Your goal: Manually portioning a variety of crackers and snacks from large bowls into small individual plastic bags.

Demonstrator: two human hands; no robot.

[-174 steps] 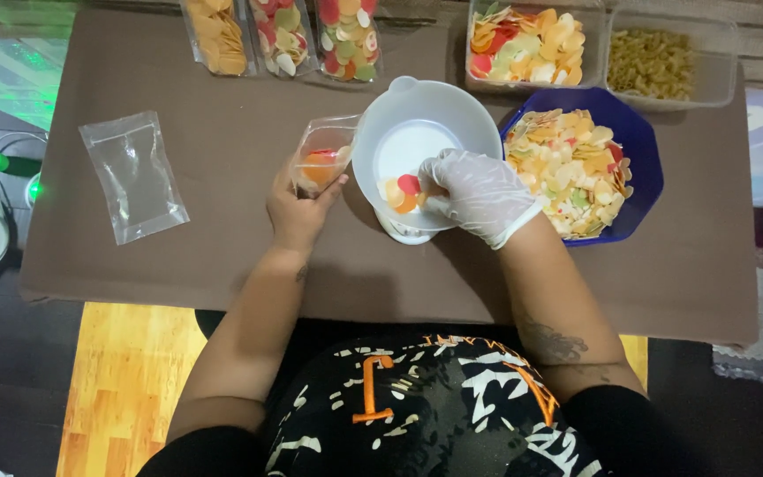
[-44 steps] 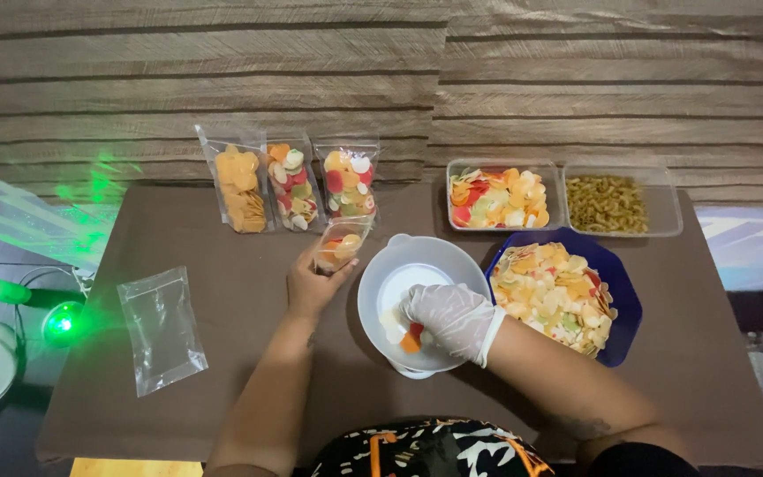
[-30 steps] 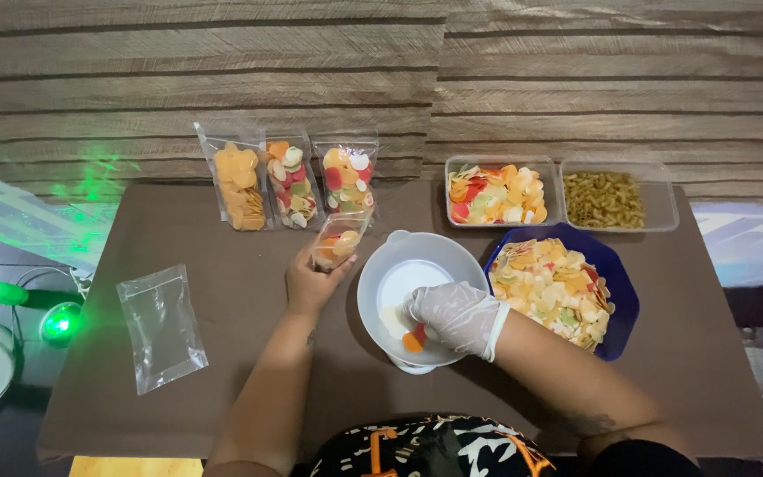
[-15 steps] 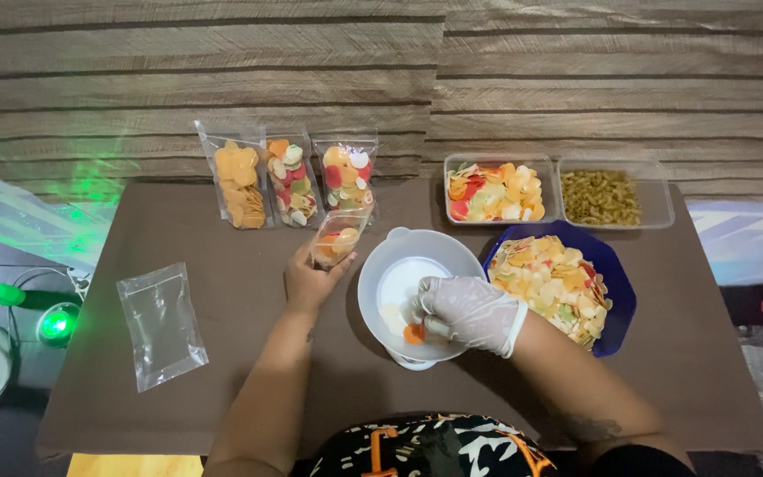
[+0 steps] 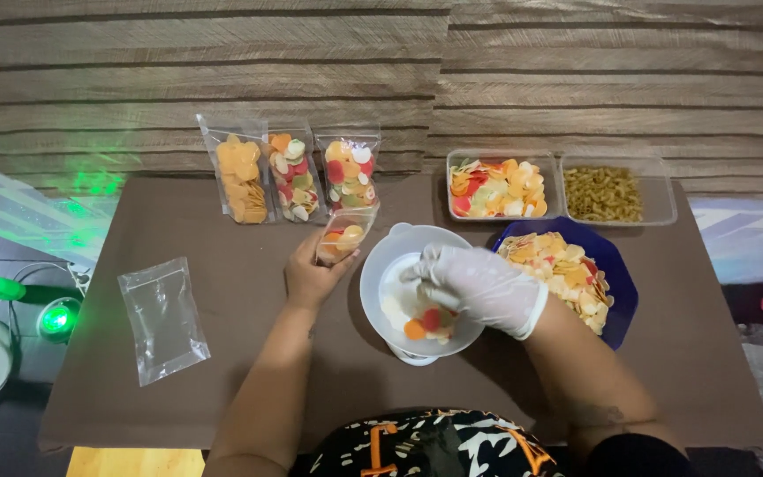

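The bare left hand [image 5: 313,276] grips a small clear bag [image 5: 343,237], mouth tilted toward the white bowl [image 5: 390,265] just at its 3 o'clock, so chips can be dropped in easily. The gloved right hand [image 5: 479,287] reaches into the bowl, fingers curled over the coloured round chips [image 5: 426,322] at its 6 o'clock side. Three filled bags [image 5: 293,177] stand at 12 o'clock against the wall; an empty flat bag [image 5: 162,318] lies on the table [image 5: 222,371] at 9 o'clock.

One head-worn camera looks steeply down and forward over the brown table [image 5: 222,291], seemingly from close above.
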